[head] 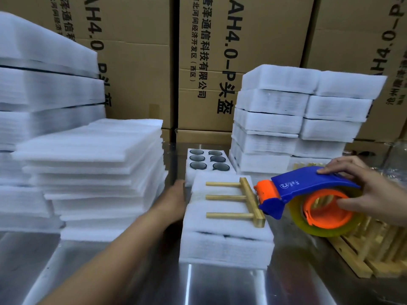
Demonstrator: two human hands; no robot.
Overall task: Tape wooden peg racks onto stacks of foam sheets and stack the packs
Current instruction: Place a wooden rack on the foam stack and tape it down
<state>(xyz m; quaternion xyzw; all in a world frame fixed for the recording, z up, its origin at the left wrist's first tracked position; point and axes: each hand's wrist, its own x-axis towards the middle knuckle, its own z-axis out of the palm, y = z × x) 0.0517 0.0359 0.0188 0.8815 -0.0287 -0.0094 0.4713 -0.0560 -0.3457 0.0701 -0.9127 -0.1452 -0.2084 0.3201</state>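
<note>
A wooden peg rack [251, 200] with three pegs lies flat on a stack of white foam sheets [224, 243] in the middle of the steel table. My left hand [176, 200] presses against the stack's left side; its fingers are hidden behind the foam. My right hand [372, 190] grips a blue and orange tape dispenser [308, 194] with a roll of clear tape. The dispenser's orange nose sits at the right edge of the rack's bar.
Loose foam sheets [94, 172] are piled at left, with taller foam blocks behind them. Finished foam packs [297, 119] stand stacked at back right. A foam block with round holes [207, 160] lies behind the work stack. More wooden racks [370, 245] lie at right. Cardboard boxes [220, 51] form the back wall.
</note>
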